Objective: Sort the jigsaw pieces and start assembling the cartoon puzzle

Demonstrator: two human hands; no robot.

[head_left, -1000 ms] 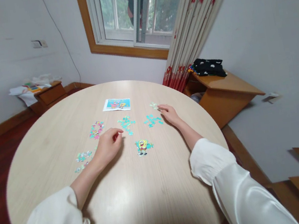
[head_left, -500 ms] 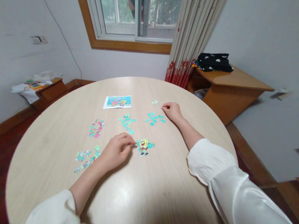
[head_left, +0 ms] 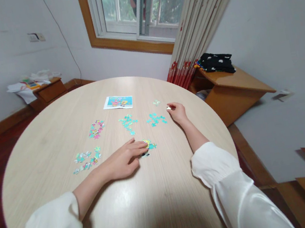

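Observation:
My left hand (head_left: 127,157) lies with its fingers stretched out over the partly joined jigsaw puzzle (head_left: 151,145), which has a yellow cartoon figure on it. The fingers cover much of that figure. At the right, my right hand (head_left: 177,112) pinches a small pale puzzle piece (head_left: 169,108) between thumb and fingers, just above or at the table. A little group of pale green pieces (head_left: 157,102) lies left of it, and a turquoise group (head_left: 156,119) lies nearer. Another turquoise group (head_left: 128,124) sits further left.
Pink pieces (head_left: 96,129) and mixed white and green pieces (head_left: 87,160) lie on the left of the round table (head_left: 43,154). A printed reference picture (head_left: 118,102) lies toward the back. Beyond the table, a wooden cabinet (head_left: 233,95) holds dark folded cloth (head_left: 216,63).
My left hand has moved right and its fingers now spread over the cartoon figure. My right hand has turned slightly, and a pale piece now shows at its fingertips.

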